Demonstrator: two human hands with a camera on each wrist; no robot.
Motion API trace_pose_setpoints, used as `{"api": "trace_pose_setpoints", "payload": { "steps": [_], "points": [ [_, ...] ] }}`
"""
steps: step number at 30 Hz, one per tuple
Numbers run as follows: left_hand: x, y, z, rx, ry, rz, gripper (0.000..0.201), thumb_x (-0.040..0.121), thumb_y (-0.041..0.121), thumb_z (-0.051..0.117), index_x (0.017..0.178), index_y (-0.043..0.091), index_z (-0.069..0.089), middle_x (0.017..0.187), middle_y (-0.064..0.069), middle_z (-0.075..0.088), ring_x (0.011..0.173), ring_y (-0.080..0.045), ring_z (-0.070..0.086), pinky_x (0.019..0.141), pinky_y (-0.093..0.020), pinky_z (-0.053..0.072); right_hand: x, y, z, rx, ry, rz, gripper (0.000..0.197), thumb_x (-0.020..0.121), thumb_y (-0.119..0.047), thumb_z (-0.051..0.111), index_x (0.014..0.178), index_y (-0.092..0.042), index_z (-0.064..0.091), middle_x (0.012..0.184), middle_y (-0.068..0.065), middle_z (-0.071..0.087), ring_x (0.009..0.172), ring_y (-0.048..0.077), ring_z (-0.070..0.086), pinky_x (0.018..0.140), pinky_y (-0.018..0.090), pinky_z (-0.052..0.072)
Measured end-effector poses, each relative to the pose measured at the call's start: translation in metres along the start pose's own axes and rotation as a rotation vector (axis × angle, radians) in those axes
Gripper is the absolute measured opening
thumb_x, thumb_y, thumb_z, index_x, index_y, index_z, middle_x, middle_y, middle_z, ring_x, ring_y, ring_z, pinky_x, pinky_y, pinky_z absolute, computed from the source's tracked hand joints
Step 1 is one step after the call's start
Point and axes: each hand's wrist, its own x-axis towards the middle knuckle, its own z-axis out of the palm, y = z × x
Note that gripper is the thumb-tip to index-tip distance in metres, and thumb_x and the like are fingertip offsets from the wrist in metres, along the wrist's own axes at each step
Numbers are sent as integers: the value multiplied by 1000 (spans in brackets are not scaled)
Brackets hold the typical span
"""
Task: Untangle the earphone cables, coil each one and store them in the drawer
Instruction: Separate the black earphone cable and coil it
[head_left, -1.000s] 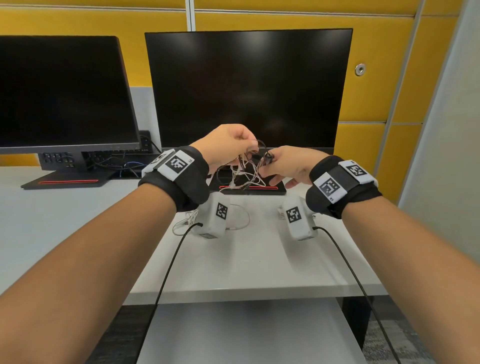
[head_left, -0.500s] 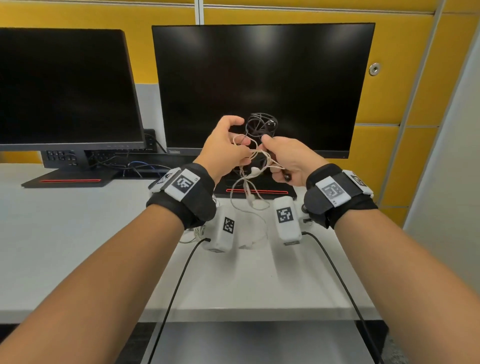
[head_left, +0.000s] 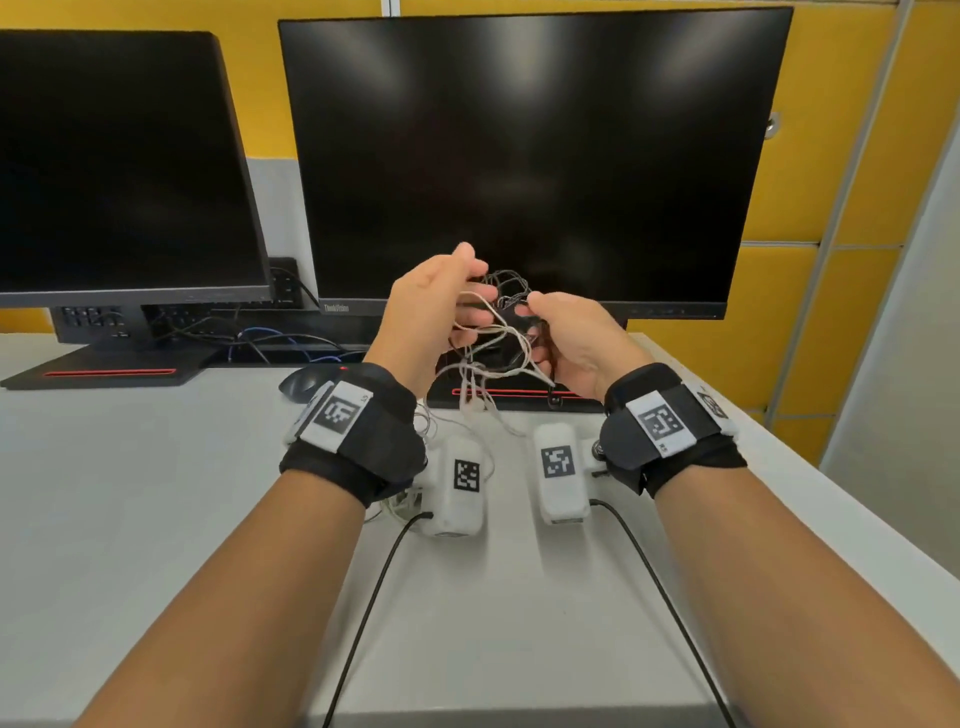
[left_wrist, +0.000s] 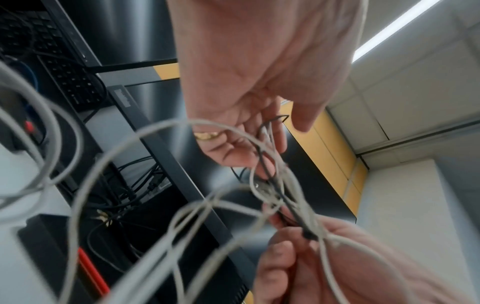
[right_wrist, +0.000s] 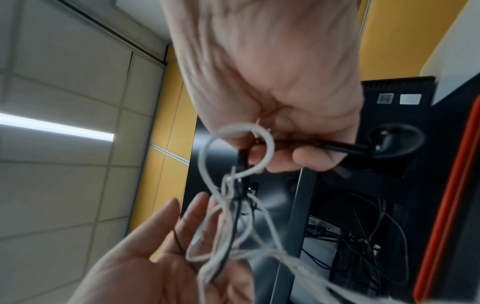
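The tangle of earphone cables (head_left: 493, 332) hangs in the air between the two hands, above the white surface (head_left: 156, 493) and in front of the right-hand monitor (head_left: 535, 156), with its pale loops trailing down toward the surface. The knot itself lies closest to the right hand (head_left: 576, 345), whose thumb and forefinger pinch the black cable (right_wrist: 327, 145) where it enters the snarl; the black earbud sticks out past that hand's fingers. The left hand (head_left: 426, 312) faces it, palm turned inward, fingers nearly straight and spread, with white cable (left_wrist: 161, 148) loops draped across them rather than gripped. The strands run roughly from hand to hand, so I judge that drawing the hands apart along that line would tighten the knot; the looser left fingers are better placed to feed a loop through.
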Motion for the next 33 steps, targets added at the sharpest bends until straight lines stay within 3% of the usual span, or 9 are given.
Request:
{"api": "trace_pose_setpoints", "payload": {
  "steps": [3, 6, 12, 16, 21, 25, 28, 31, 33],
  "points": [
    [-3, -7, -6, 166, 19, 76, 13, 97, 22, 54, 106, 20, 62, 85, 1, 70, 64, -7, 61, 56, -17, 49, -1, -4, -3, 56, 78, -145, 15, 96, -21, 48, 88, -15, 60, 62, -2, 46, 49, 11, 44, 48, 26, 37],
    [-3, -10, -10, 136, 15, 68, 22, 96, 8, 49, 110, 21, 60, 72, 1, 63, 56, -6, 55, 52, -17, 45, -4, -11, -11, 150, 123, -238, 14, 97, -16, 49, 93, -14, 62, 65, -1, 44, 50, 7, 43, 49, 23, 41],
    [-5, -10, -17, 147, 53, 56, 22, 99, 14, 42, 108, 23, 60, 60, 8, 42, 47, -4, 37, 45, -18, 33, -8, -13, -16, 90, 143, -343, 17, 99, -14, 47, 95, -16, 64, 73, -1, 52, 54, 5, 46, 50, 19, 40],
    [-9, -11, -15, 195, 5, 46, 25, 98, 13, 42, 95, 22, 64, 59, 6, 41, 49, -6, 36, 46, -18, 34, -13, -14, -13, 112, 91, -348, 19, 100, -17, 47, 91, -14, 63, 63, -1, 50, 52, 7, 44, 48, 21, 39],
    [-11, -10, -16, 159, -35, 30, 25, 101, 14, 38, 107, 22, 61, 61, 2, 41, 47, -7, 33, 46, -21, 31, -20, -18, -12, 112, 84, -342, 20, 102, -20, 43, 91, -16, 59, 58, -3, 42, 47, 7, 35, 43, 21, 31],
    [-15, -7, -16, 173, -101, 96, 17, 98, 25, 52, 106, 19, 66, 63, 5, 43, 50, -6, 33, 46, -18, 32, -23, -25, -17, 85, 144, -378, 19, 102, -22, 45, 92, -17, 60, 54, -5, 37, 43, 5, 30, 40, 20, 27],
    [-18, -8, -15, 283, -156, 164, 11, 93, 24, 60, 95, 20, 70, 69, 3, 53, 55, -4, 45, 54, -17, 43, -25, -23, -14, 117, 108, -350, 19, 102, -23, 45, 91, -16, 60, 59, -4, 46, 42, 5, 33, 40, 19, 29],
    [-20, -7, -13, 371, -208, 149, 14, 95, 25, 56, 91, 28, 69, 86, 6, 65, 75, -5, 61, 72, -23, 51, -27, -22, -10, 148, 52, -296, 18, 103, -25, 44, 95, -18, 59, 74, -2, 66, 44, 6, 40, 42, 19, 34],
    [-22, -5, -11, 390, -238, 92, 24, 98, 36, 48, 92, 28, 70, 101, 10, 68, 91, -7, 64, 80, -27, 49, -30, -24, -9, 166, 23, -281, 19, 103, -25, 43, 96, -19, 59, 88, -1, 74, 45, 6, 40, 43, 18, 35]
  ]
}}
